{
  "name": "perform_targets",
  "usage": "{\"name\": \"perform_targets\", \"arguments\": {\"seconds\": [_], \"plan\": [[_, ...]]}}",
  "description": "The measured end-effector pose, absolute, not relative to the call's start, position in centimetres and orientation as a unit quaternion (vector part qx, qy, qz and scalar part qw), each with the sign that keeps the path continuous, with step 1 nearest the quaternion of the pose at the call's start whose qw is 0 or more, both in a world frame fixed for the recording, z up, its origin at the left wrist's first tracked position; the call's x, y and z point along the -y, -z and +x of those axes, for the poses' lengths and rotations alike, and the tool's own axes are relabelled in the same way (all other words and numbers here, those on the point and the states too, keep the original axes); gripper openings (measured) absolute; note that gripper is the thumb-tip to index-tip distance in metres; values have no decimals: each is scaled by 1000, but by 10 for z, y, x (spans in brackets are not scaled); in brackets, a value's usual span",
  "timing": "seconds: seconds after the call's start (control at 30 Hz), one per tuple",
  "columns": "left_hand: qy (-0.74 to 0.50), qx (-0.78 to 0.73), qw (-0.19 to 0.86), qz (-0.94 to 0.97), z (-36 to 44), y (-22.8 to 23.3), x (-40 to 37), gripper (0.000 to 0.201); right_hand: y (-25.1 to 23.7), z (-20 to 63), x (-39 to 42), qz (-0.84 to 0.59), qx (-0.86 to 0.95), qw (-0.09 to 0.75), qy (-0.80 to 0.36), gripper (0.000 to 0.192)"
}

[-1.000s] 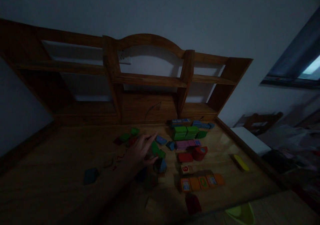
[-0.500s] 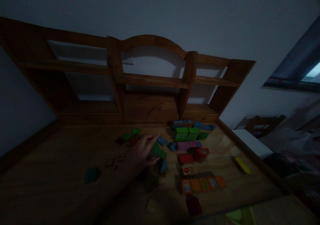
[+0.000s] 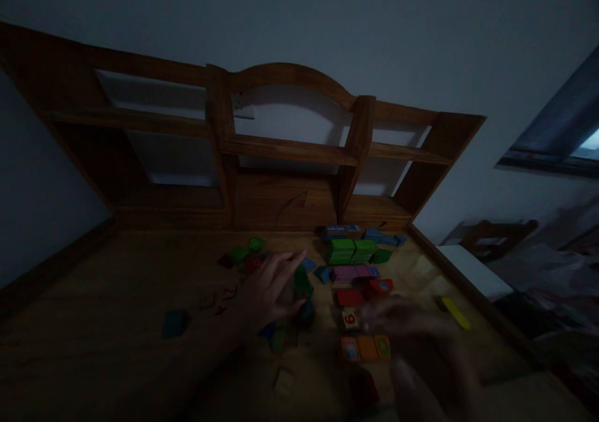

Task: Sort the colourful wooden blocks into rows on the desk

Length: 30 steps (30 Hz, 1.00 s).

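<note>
My left hand (image 3: 271,288) is over the loose blocks in the middle of the desk, thumb and fingers apart. Close to its fingertips lie a green block (image 3: 303,281) and a dark blue block (image 3: 306,314); whether it touches them I cannot tell. My right hand (image 3: 416,334) is blurred by motion, its thumb apart from its fingers, with nothing visible between them. Its fingertips are beside a pale block marked with a red 6 (image 3: 349,318). It partly covers the row of orange blocks (image 3: 367,348). A dark red block (image 3: 363,387) lies left of its thumb.
Green blocks (image 3: 353,251), pink blocks (image 3: 354,273) and red blocks (image 3: 350,298) stand grouped at right of centre. A teal block (image 3: 174,323) lies left and a yellow block (image 3: 455,313) right. A wooden shelf unit (image 3: 285,150) lines the desk's back. The room is dim.
My right hand has come into view from the lower right, over the orange row. My left hand has shifted slightly right, staying over the loose blocks.
</note>
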<state>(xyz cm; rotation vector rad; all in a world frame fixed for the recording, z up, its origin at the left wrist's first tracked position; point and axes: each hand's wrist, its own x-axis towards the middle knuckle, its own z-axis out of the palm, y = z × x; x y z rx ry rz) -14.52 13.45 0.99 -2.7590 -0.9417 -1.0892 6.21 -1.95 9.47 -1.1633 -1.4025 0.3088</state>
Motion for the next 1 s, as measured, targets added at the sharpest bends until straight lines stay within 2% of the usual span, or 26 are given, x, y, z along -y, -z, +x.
{"name": "perform_targets", "arguments": {"seconds": [0.07,0.23,0.4,0.53,0.63,0.77,0.83,0.87,0.97,1.0], "plan": [[362,282,29,-888,-144,-15,-129,89,-85,60,1,-545,597,571,-141,16],[383,238,62,-890,-140,-19,-121,88,-57,47,-30,-644,569,469,-203,39],[372,194,105,-902,-139,-21,-116,87,-44,38,-36,-615,592,456,-252,33],[378,168,129,-901,-136,-26,-113,87,-43,38,-35,-610,583,473,-252,19],[390,172,119,-897,-136,-27,-111,90,-52,50,-32,-603,539,540,-233,17],[391,215,89,-891,-136,-26,-108,77,-84,106,-36,-566,474,660,-141,41],[390,233,83,-887,-136,-26,-106,69,-100,151,-47,-554,473,680,-78,62],[390,238,84,-886,-136,-26,-106,67,-106,176,-55,-563,482,669,-59,65],[392,244,98,-881,-134,-27,-106,66,-108,244,-88,-615,496,610,-55,38],[394,247,101,-879,-134,-26,-106,65,-104,261,-100,-622,497,602,-59,35]]}}
